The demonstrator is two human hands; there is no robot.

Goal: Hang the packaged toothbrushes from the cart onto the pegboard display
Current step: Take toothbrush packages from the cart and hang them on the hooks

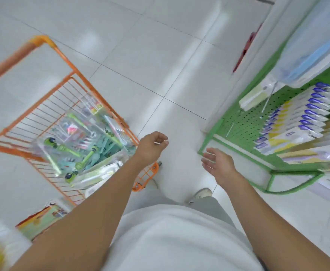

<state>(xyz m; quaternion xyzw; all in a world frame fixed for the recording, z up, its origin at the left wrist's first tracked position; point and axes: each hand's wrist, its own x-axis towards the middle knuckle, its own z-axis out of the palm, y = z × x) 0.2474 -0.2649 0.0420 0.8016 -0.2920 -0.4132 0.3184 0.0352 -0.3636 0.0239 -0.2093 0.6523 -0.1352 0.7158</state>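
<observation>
Bright, motion-blurred; glare on floor

cart: orange painted metal wire — smooth coat
packaged toothbrushes: clear glossy plastic packs, card backing
pegboard: green perforated sheet, looked like painted metal — matt
floor: pale tiles, polished, glossy, reflected light
shirt: white cloth, matt

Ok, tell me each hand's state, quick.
Left hand: fingers curled, pinching a thin white stick.
Right hand: open, holding nothing.
</observation>
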